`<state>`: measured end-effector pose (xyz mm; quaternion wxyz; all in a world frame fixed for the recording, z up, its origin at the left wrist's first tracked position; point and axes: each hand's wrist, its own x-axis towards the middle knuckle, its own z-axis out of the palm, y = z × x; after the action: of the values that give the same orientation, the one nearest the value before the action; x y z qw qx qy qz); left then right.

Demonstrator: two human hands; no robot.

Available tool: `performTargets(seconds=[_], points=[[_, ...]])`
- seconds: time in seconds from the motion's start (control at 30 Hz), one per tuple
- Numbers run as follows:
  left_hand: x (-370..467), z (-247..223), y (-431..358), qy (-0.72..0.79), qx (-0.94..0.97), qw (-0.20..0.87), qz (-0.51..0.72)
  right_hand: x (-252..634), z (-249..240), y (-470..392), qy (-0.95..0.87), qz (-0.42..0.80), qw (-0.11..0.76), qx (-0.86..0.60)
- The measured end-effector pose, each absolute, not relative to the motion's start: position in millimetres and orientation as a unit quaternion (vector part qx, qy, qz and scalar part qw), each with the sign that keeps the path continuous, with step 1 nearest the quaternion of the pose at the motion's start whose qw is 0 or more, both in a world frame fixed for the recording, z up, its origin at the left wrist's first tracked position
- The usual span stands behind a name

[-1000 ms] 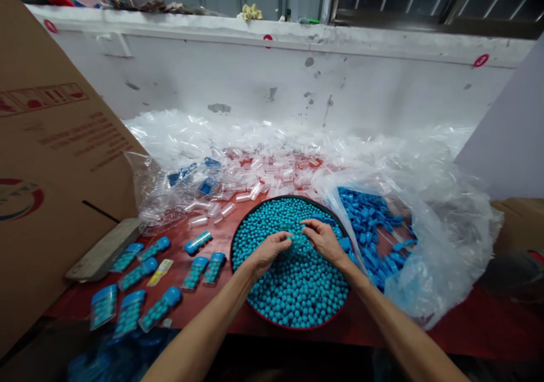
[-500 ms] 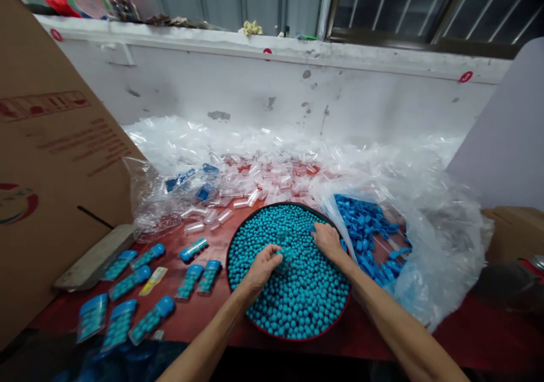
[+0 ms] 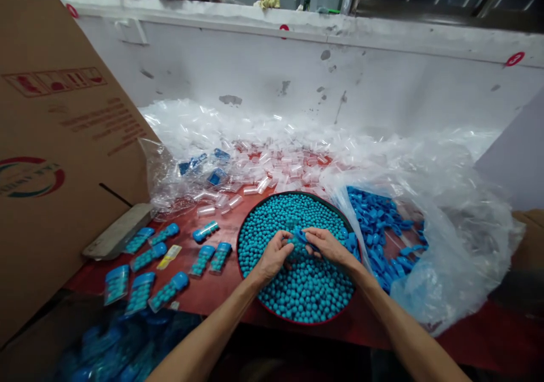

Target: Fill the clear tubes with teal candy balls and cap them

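Over a round tub (image 3: 240, 268) full of small turquoise balls (image 3: 306, 297), both my hands come close together. My left hand (image 3: 272, 257) is closed round a small clear container (image 3: 296, 248), which is hard to make out against the balls. Pinched in the fingers of my right hand (image 3: 329, 246) is a blue cap (image 3: 301, 236), at the top of the container. Whether the cap is seated cannot be told. More blue caps (image 3: 352, 241) lie at the tub's right rim. Filled, capped containers (image 3: 140, 292) lie on the red table to the left.
Behind the tub lie many empty clear containers (image 3: 293, 166) on plastic film. A clear bag (image 3: 459, 257) with loose blue caps (image 3: 374, 229) spreads on the right. A cardboard box (image 3: 63, 144) and a grey bar (image 3: 119, 234) stand left. Below the table edge are more filled containers (image 3: 110, 348).
My right hand has moved left from the tub's right side to my left hand, bringing a blue cap to the container. The view has tilted down and shifted left.
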<state>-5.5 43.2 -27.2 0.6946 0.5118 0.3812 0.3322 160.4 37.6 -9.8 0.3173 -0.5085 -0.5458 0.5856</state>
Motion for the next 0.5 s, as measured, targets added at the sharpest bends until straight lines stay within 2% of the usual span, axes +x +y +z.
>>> performTargets(seconds=[0.23, 0.5], points=[[-1, -21, 31, 0.360, 0.512, 0.711, 0.321, 168, 7, 32, -0.472, 0.714, 0.248, -0.453], [1, -17, 20, 0.364, 0.560, 0.669, 0.326, 176, -2, 30, -0.452, 0.767, 0.203, -0.407]])
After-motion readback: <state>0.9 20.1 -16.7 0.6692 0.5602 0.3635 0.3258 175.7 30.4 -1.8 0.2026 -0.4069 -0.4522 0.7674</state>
